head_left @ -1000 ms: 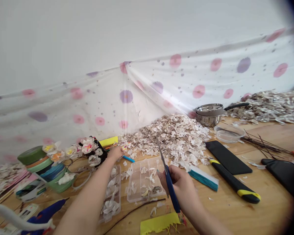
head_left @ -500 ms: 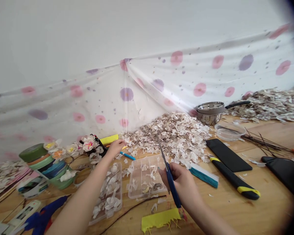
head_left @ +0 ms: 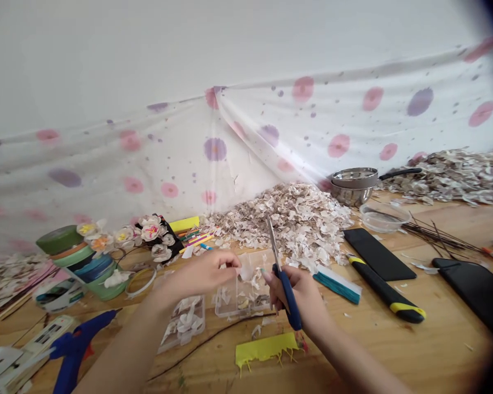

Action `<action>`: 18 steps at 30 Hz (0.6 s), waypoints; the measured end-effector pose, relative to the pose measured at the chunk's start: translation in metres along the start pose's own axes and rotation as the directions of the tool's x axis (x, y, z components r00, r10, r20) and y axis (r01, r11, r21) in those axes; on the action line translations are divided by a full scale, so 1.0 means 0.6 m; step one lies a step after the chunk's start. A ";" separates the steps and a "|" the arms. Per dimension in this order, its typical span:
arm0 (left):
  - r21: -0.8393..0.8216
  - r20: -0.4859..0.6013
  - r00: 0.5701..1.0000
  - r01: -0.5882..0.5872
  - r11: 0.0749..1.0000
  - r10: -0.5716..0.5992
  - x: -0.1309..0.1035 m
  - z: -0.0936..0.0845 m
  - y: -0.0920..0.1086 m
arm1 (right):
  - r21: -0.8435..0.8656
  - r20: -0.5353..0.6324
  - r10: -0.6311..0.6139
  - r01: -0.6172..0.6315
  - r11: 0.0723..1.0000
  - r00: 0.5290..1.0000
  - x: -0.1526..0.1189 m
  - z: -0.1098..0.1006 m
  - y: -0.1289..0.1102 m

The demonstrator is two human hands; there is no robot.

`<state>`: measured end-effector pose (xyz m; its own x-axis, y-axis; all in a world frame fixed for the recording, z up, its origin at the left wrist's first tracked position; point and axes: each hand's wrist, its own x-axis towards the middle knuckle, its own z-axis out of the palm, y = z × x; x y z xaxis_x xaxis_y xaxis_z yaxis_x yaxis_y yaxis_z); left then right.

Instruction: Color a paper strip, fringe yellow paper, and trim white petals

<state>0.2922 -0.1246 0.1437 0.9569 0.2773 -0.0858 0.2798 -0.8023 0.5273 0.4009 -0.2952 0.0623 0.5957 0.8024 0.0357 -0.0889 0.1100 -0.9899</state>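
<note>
My right hand [head_left: 298, 290] is closed round blue-handled scissors [head_left: 288, 295], their blades pointing up and away. Over the divided clear plastic box [head_left: 225, 311], my left hand [head_left: 211, 271] has its fingers drawn together in a pinch; what is between them, if anything, I cannot make out. Several pale shell-like flakes lie in that box, and a second clear box [head_left: 184, 323] beside it holds more of them. Behind both hands rises a large heap of pale flakes [head_left: 291, 219]. A dark thin stem [head_left: 213, 347] crosses the table in front of the boxes.
A blue glue gun [head_left: 82, 345] and tape rolls [head_left: 80, 262] with fabric-like flowers [head_left: 150, 230] are at left. A yellow fringed strip [head_left: 267, 350] lies in front. On the right are a black-and-yellow cutter [head_left: 386, 290], a black phone-like slab [head_left: 380, 254] and metal bowls [head_left: 353, 186].
My left hand has come back from the pencils near the heap to above the divided box. The right hand still holds the scissors, nearly in place.
</note>
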 end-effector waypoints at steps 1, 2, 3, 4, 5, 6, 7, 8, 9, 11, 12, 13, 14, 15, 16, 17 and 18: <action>0.037 0.042 0.999 -0.029 0.999 0.028 -0.009 0.005 0.014 | 0.024 0.015 0.002 -0.002 1.000 1.000 -0.001 0.001 -0.002; 0.069 0.076 0.996 -0.050 0.996 0.045 -0.017 0.009 0.026 | 0.038 0.027 -0.001 0.000 0.999 1.000 -0.001 0.002 -0.003; 0.089 0.096 0.994 -0.066 0.994 0.057 -0.023 0.014 0.035 | 0.045 0.042 -0.005 0.003 0.999 0.999 -0.001 0.002 -0.004; 0.104 0.096 0.994 -0.070 0.992 0.060 -0.027 0.019 0.041 | 0.047 0.062 -0.007 0.004 0.999 0.998 -0.001 0.002 -0.005; 0.120 0.093 0.994 -0.067 0.991 0.056 -0.030 0.022 0.045 | 0.047 0.084 -0.004 0.000 0.999 0.996 -0.001 0.001 -0.006; 0.138 0.086 0.995 -0.059 0.989 0.047 -0.032 0.025 0.047 | 0.043 0.102 0.004 -0.009 0.999 0.995 0.000 0.000 -0.006; 0.157 0.088 0.995 -0.054 0.986 0.040 -0.033 0.027 0.047 | 0.033 0.116 0.018 -0.022 0.999 0.993 0.001 0.000 -0.006; 0.176 0.106 0.994 -0.055 0.983 0.037 -0.034 0.028 0.047 | 0.017 0.127 0.037 -0.039 0.999 0.991 0.002 -0.001 -0.006; 0.189 0.137 0.990 -0.062 0.980 0.036 -0.035 0.028 0.046 | -0.003 0.142 0.056 -0.057 0.998 0.988 0.002 -0.001 -0.005; 0.200 0.201 0.979 -0.075 0.977 0.034 -0.036 0.026 0.044 | -0.047 0.179 0.092 -0.085 0.995 0.980 0.003 -0.001 -0.003; 0.203 0.221 0.975 -0.074 0.976 0.028 -0.037 0.024 0.043 | -0.065 0.196 0.104 -0.093 0.994 0.975 0.003 0.000 -0.002; 0.206 0.227 0.974 -0.067 0.976 0.019 -0.038 0.022 0.042 | -0.081 0.211 0.113 -0.097 0.992 0.971 0.003 0.000 0.000; 0.209 0.221 0.975 -0.057 0.976 0.010 -0.039 0.021 0.041 | -0.094 0.221 0.116 -0.097 0.991 0.968 0.003 0.001 0.001; 0.209 0.216 0.976 -0.049 0.977 0.003 -0.039 0.021 0.039 | -0.107 0.227 0.115 -0.093 0.990 0.967 0.003 0.002 0.002; 0.206 0.216 0.976 -0.045 0.978 -0.001 -0.039 0.020 0.038 | -0.117 0.229 0.112 -0.087 0.989 0.967 0.003 0.002 0.004; 0.199 0.225 0.974 -0.041 0.979 -0.005 -0.038 0.021 0.037 | -0.124 0.233 0.110 -0.083 0.989 0.966 0.003 0.003 0.005; 0.191 0.240 0.971 -0.035 0.981 -0.012 -0.037 0.021 0.035 | -0.127 0.238 0.108 -0.080 0.989 0.965 0.002 0.003 0.006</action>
<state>0.2778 -0.1544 0.1460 0.9442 0.1517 -0.2923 0.2553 -0.8977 0.3591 0.4000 -0.2927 0.0588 0.3756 0.9259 -0.0402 -0.0335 -0.0298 -0.9990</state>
